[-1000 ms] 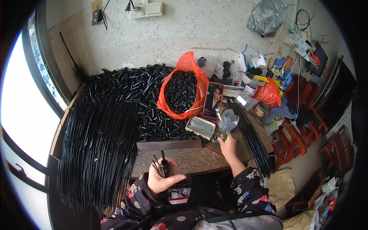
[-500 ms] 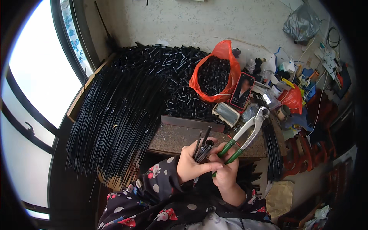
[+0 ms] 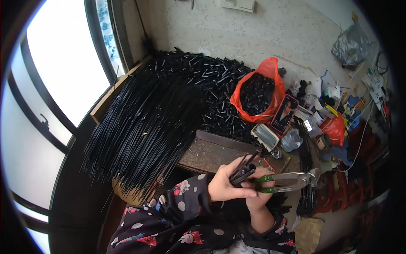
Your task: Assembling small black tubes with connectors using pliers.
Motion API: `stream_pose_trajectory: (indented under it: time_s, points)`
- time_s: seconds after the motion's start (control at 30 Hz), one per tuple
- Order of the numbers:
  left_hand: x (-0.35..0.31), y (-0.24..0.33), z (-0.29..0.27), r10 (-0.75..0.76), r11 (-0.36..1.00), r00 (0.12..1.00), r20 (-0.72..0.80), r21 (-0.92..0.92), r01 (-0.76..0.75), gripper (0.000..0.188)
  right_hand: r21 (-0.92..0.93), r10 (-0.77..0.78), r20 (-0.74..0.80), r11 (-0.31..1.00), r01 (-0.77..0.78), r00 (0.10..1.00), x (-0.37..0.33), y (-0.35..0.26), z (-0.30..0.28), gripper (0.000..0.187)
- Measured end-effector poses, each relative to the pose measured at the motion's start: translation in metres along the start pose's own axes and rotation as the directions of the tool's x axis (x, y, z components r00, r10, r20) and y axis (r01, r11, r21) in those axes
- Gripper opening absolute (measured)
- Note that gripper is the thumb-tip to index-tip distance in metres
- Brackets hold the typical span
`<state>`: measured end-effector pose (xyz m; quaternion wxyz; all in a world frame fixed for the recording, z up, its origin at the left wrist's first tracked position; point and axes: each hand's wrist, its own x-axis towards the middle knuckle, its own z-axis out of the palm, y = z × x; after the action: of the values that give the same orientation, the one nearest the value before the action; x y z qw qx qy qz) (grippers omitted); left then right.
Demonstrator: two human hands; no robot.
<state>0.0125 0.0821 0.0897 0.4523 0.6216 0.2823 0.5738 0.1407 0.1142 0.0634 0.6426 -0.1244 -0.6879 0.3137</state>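
My left hand is closed around a small bunch of black rods, with a wider black tube among them. Their ends stick up past my fingers. Beside it, my right hand grips the green handles of a pair of metal pincers. The pincers' round head points right, away from the bunch. Both hands are close together in front of the workbench edge, and the lower ends of the rods are hidden by my left hand.
A thick heap of long thin black rods covers the bench's left. Behind lie many short black tubes. An orange bag of small black parts, a phone and a tray stand right of them. Clutter fills the far right.
The pincers have swung down from pointing up and right to lying nearly level, head to the right. My left hand still holds the bunch. The whole view has shifted.
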Motion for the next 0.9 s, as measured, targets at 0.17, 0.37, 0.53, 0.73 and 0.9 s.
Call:
stream_pose_trajectory:
  time_s: [0.17,0.37,0.53,0.73,0.9]
  points:
    - [-0.002,0.028,-0.007,-0.19,0.929,0.982,0.014,-0.322,0.184,0.045,0.37,0.688,0.218,0.599,-0.711,0.693,0.005,-0.027,-0.024,0.024]
    - [-0.007,0.005,-0.065,0.051,0.93,0.987,-0.15,-0.355,-0.102,0.095,-0.261,0.823,0.537,0.372,-0.891,0.186,-0.01,-0.05,-0.051,0.025]
    - [-0.001,0.023,-0.05,-0.132,0.991,0.984,-0.122,0.01,0.135,0.052,-0.322,0.763,0.603,0.5,-0.804,0.233,-0.008,-0.047,-0.041,0.034]
    - [-0.007,0.033,-0.038,-0.154,0.988,0.969,-0.195,-0.037,0.15,0.037,0.156,0.575,0.793,0.127,-0.98,0.201,0.003,-0.058,-0.038,0.053]
    - [-0.004,0.038,-0.035,-0.02,0.992,0.985,-0.171,0.123,0.041,0.027,-0.117,0.601,0.799,0.191,-0.975,0.022,0.013,-0.056,-0.058,0.053]
